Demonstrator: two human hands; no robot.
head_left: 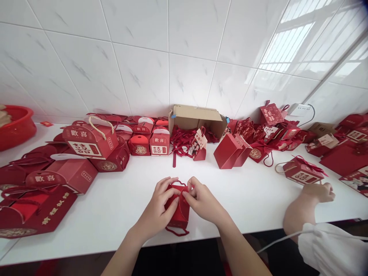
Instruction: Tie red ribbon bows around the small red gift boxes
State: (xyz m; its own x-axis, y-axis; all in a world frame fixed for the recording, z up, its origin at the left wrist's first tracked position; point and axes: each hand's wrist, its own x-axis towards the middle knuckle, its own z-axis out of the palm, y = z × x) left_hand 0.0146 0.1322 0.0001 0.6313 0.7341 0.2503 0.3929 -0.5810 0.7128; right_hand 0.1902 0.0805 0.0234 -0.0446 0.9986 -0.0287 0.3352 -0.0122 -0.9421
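Between my hands, near the table's front edge, stands a small red gift box [181,214] with dark red cord handles at its far and near ends. My left hand [163,205] is closed on the box's left side, its fingers at the top flaps. My right hand [203,200] pinches the upper right edge of the same box, thumb against forefinger. The fingers partly cover the top, so how the flaps sit cannot be seen. Beyond it are a small printed box with a ribbon loop [198,145] and plain red boxes [230,153].
Red gift boxes [67,176] are stacked on the left, beside a red basin [17,126]. An open carton [198,113] with red ribbons [181,140] stands against the tiled wall. At right, another person's hand [320,191] rests by a ribboned box [303,171].
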